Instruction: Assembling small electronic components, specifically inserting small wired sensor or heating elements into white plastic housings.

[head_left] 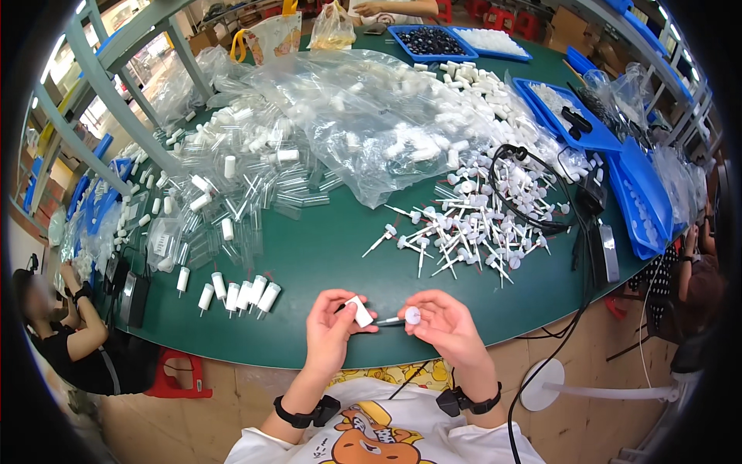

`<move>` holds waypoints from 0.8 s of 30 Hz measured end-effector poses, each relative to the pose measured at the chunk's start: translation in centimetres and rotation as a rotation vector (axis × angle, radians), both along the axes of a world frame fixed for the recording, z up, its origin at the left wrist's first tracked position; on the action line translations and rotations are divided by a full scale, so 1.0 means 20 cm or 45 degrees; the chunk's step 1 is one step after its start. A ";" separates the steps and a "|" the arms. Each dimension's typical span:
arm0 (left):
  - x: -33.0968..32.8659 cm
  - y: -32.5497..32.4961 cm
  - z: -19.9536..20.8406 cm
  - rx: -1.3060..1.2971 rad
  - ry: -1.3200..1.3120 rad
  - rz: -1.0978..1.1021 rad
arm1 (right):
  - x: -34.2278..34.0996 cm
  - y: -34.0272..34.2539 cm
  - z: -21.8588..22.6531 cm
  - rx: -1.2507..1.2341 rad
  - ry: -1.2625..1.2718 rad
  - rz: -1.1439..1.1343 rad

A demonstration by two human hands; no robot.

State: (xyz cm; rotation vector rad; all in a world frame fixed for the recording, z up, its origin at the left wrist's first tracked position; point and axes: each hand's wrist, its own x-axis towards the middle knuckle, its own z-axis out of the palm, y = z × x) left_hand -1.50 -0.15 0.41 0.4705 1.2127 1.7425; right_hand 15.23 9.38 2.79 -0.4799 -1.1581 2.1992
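Note:
Near the front edge of the table, my left hand [328, 332] is closed on a short white plastic cylinder [359, 311], held tilted between thumb and fingers. My right hand [454, 329] pinches a white stem with a round disc head [413, 315]. The stem points left toward the cylinder; whether they touch I cannot tell. Beyond my right hand spreads a loose pile of similar disc-headed stems [464, 251]. To the left of my hands stand or lean several white cylinders with thin tips [243, 294].
Clear plastic tubes [239, 193] and a large clear bag [371, 131] cover the green table [325, 240] farther back, among white cylinders [471, 100]. Blue trays [641, 201] line the right side. A black cable [495, 185] loops over the stem pile. Other people sit at both sides.

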 end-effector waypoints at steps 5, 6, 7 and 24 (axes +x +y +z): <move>0.01 0.01 0.01 0.015 0.068 -0.078 | -0.06 0.03 -0.09 -0.083 0.004 0.092; 0.00 0.01 0.01 0.013 0.076 -0.108 | -0.07 0.03 -0.11 -0.113 -0.003 0.110; 0.00 0.01 0.00 0.011 0.085 -0.138 | -0.07 0.02 -0.14 -0.132 -0.026 0.074; 0.01 0.01 0.01 0.030 0.201 -0.279 | -0.05 0.02 -0.15 -0.210 0.062 0.046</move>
